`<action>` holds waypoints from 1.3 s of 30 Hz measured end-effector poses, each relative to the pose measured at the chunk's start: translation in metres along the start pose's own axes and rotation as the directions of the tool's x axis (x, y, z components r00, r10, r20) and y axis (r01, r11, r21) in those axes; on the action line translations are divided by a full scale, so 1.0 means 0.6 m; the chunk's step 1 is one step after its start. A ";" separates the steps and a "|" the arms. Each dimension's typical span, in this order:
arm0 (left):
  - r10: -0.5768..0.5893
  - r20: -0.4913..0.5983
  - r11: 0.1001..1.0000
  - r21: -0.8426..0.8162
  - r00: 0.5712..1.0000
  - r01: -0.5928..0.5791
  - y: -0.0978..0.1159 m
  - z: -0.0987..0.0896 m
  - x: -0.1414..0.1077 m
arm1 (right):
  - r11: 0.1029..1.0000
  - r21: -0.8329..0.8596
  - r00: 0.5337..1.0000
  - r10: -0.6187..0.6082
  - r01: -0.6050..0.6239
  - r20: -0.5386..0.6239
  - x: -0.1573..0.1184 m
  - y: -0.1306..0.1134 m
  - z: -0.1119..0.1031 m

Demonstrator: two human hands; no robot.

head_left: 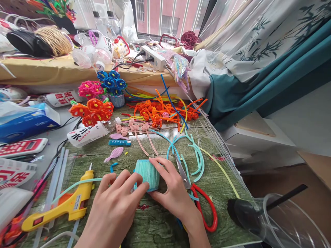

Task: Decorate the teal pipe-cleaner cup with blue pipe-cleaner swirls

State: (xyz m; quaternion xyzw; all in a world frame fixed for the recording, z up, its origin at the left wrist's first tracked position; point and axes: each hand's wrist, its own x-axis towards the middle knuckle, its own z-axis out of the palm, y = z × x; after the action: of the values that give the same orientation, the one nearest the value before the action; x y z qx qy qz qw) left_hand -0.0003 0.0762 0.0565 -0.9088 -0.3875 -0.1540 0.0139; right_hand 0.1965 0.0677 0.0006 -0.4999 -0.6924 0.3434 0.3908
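Observation:
A small turquoise pot (147,172) built of fuzzy pipe cleaners, with a blue rim, stands tilted between my hands. My right hand (176,189) grips it from the right, fingers at its upper edge and thumb at its lower edge. Along its left side, my left hand (116,201) is curled closed, thumb and forefinger pressed at the pot's surface. A light turquoise pipe cleaner (77,183) runs leftward from behind my left fingers; the pinched part is hidden. Just right of my right hand lie red-handled scissors (210,213) among loose turquoise pipe cleaners (199,165).
A yellow glue gun (77,199) lies left of my left hand. Beyond are orange pipe-cleaner pieces (155,112), flower bunches (94,110), and a lying bottle (88,134). A clear cup (289,220) with a black straw is at the right front edge.

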 end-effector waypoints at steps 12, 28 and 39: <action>-0.219 -0.071 0.951 -0.239 0.973 0.197 -0.003 0.015 -0.009 | 1.000 -0.012 1.000 -0.021 0.020 -0.018 -0.002 0.003 0.000; -0.508 -0.013 0.795 -0.391 0.861 0.463 0.001 0.058 -0.028 | 0.999 -0.005 0.999 -0.041 0.041 -0.021 -0.004 0.003 0.002; -0.496 0.046 0.780 -0.416 0.867 0.468 -0.012 0.053 -0.028 | 0.999 -0.013 0.998 -0.049 0.049 -0.033 -0.003 0.003 0.002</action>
State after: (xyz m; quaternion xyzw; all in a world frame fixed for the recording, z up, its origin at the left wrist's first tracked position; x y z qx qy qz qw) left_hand -0.0081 0.0741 0.0208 -0.7555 -0.5647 -0.2608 -0.2060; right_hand 0.1968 0.0667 -0.0018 -0.4908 -0.7000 0.3212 0.4073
